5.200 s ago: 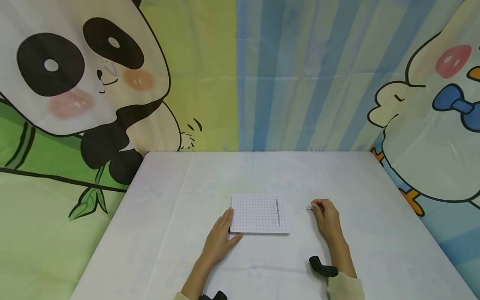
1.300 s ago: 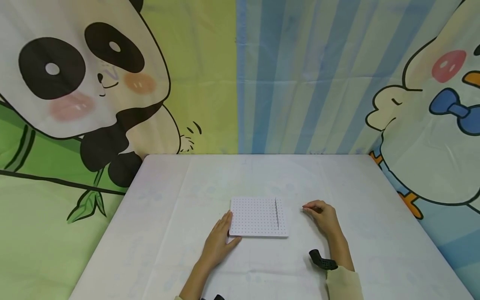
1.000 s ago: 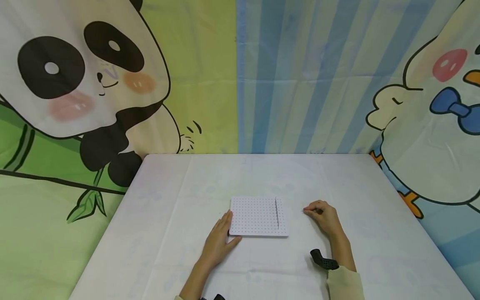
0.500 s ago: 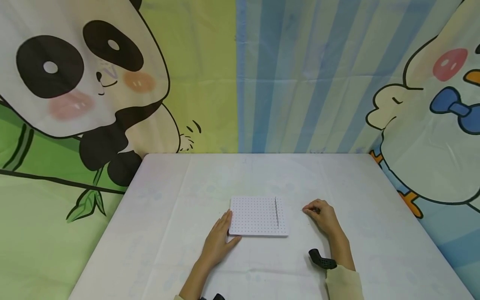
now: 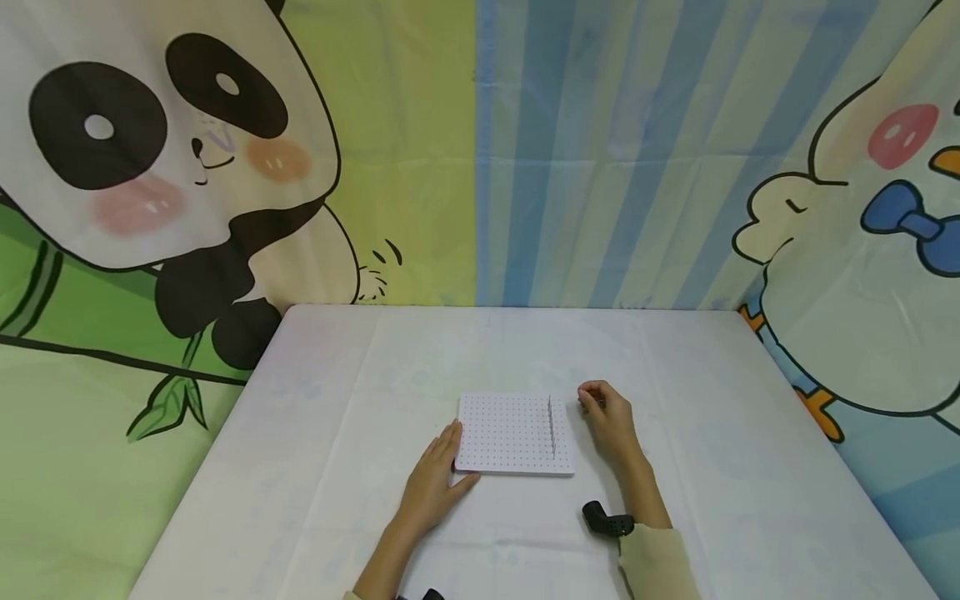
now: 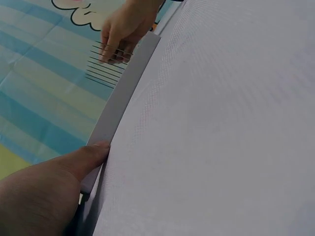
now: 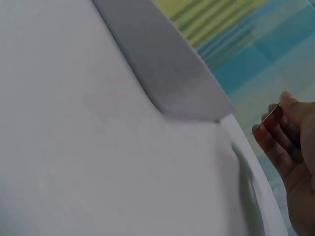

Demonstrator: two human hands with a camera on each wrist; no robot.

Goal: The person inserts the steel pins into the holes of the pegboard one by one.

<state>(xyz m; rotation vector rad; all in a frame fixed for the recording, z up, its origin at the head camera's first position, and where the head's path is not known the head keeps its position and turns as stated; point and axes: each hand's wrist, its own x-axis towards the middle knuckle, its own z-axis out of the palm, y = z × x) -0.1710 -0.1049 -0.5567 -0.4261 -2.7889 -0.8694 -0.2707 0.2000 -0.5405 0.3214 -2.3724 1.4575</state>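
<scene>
A white pegboard (image 5: 498,433) dotted with small holes lies on the table. Near its right side stands a row of several thin metal pins (image 5: 552,429), seen side-on in the left wrist view as upright pins (image 6: 102,78). My left hand (image 5: 431,490) rests against the board, straight fingers along the left edge and thumb at the front left corner. Just off the board's back right corner, my right hand (image 5: 609,421) pinches a thin metal pin (image 7: 266,118) between thumb and fingertips. Its thumb and fingers show at the right of the right wrist view.
A white cloth covers the table (image 5: 337,400). A black wrist camera (image 5: 606,520) sits on the right wrist below a beige sleeve (image 5: 658,558). Behind the table hangs a printed backdrop (image 5: 420,167) with a panda and a white duck-like figure.
My right hand has moved left and slightly back with the pin, from right of the board to its back right corner. My left hand has stayed at the board.
</scene>
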